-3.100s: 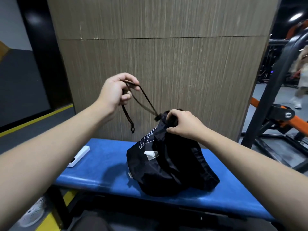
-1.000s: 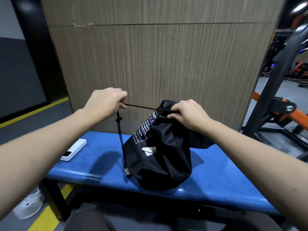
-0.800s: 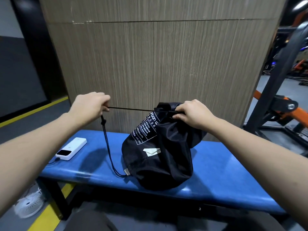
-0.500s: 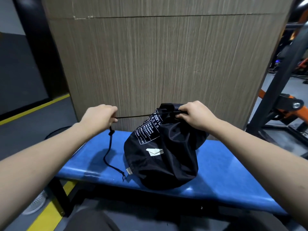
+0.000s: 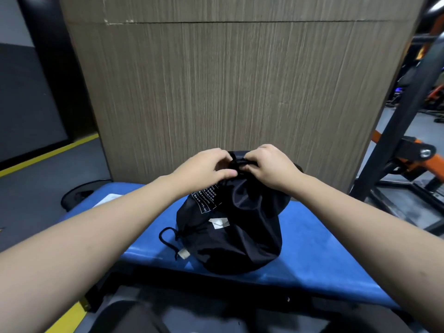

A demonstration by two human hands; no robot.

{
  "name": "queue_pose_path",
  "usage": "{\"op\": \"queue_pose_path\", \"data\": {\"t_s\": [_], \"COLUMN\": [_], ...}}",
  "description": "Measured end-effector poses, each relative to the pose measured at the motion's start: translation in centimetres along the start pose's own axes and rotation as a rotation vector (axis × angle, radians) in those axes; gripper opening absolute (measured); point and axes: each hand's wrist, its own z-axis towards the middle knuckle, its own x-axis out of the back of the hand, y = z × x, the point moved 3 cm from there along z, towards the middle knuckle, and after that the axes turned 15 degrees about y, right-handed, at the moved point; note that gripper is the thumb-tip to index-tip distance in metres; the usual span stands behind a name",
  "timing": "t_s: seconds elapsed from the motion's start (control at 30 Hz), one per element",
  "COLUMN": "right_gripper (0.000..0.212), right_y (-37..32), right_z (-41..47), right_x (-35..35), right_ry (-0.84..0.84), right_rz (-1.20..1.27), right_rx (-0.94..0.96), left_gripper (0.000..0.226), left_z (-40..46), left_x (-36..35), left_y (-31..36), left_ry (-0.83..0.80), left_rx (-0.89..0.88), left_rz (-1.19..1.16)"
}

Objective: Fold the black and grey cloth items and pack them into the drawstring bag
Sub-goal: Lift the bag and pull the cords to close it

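Note:
A full black drawstring bag (image 5: pixel 237 239) with white print stands on the blue padded bench (image 5: pixel 317 255). Its mouth is cinched tight at the top. My left hand (image 5: pixel 204 168) and my right hand (image 5: pixel 269 164) meet at that gathered neck, fingers pinching the cord and fabric there. A slack loop of black cord (image 5: pixel 168 236) lies on the bench at the bag's lower left, ending at a beige tab. The cloth items are hidden inside the bag.
A wood-grain panel (image 5: pixel 240 92) rises right behind the bench. A white flat device (image 5: pixel 108 199) lies on the bench's left end, partly behind my left forearm. Black and orange gym machine frames (image 5: pixel 406 150) stand to the right. A yellow floor line runs at left.
My left hand, which held the cord pulled taut out to the left, has come in to the bag's neck beside my right hand. The cord now lies slack on the bench.

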Motion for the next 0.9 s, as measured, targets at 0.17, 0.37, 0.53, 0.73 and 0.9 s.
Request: {"op": "queue_pose_path", "data": {"t_s": [0.17, 0.37, 0.53, 0.73, 0.9], "right_gripper": [0.031, 0.035, 0.027, 0.026, 0.023], "right_y": [-0.4, -0.9, -1.9, -0.4, 1.2], "right_z": [-0.2, -0.7, -0.1, -0.4, -1.8], "right_x": [0.3, 0.1, 0.0, 0.7, 0.7], "right_ry": [-0.023, -0.059, -0.093, -0.088, -0.152], "right_rz": [0.022, -0.003, -0.067, -0.175, -0.184], "right_rx": [0.028, 0.103, 0.146, 0.124, 0.05], "left_gripper": [0.022, 0.028, 0.024, 0.025, 0.027], "left_z": [1.6, 1.5, 1.2, 0.7, -1.5], "left_x": [0.3, 2.1, 3.2, 5.7, 7.1], "left_y": [1.3, 1.6, 0.4, -3.8, -8.4], "left_ry": [-0.002, -0.025, -0.058, -0.005, 0.012], "left_rx": [-0.007, -0.192, -0.317, -0.262, -0.176], "left_rz": [0.047, 0.272, 0.49, 0.569, 0.637]}}
